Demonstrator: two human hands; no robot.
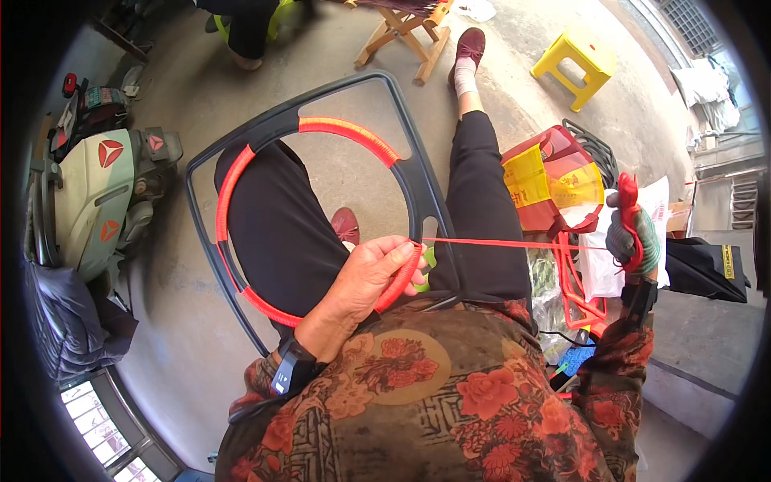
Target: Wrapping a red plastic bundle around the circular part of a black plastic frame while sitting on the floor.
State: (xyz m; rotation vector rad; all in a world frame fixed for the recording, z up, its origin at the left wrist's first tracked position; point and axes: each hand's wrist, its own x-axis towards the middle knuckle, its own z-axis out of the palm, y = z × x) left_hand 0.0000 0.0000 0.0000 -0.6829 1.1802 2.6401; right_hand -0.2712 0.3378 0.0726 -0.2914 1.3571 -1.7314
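Note:
A black frame (pixel 412 175) with a round ring inside it rests across my lap. Parts of the ring are covered in red-orange wrapping (pixel 344 131). My left hand (pixel 373 271), bare, pinches the wrapped part of the ring nearest my body, thumb on top. From that spot a narrow red strip (pixel 498 242) runs taut to the right. At its far end my right hand (pixel 632 233), in a grey-green glove, is closed on the strip, with more red material looped about the fingers.
Right of my leg stand a red and yellow bag (pixel 554 181), a white plastic bag (pixel 614 265) and a red frame (pixel 572 301). A yellow stool (pixel 574 66) and a wooden folding stool (pixel 405 40) stand farther off. A scooter (pixel 104 197) is at the left; another person sits at the far left.

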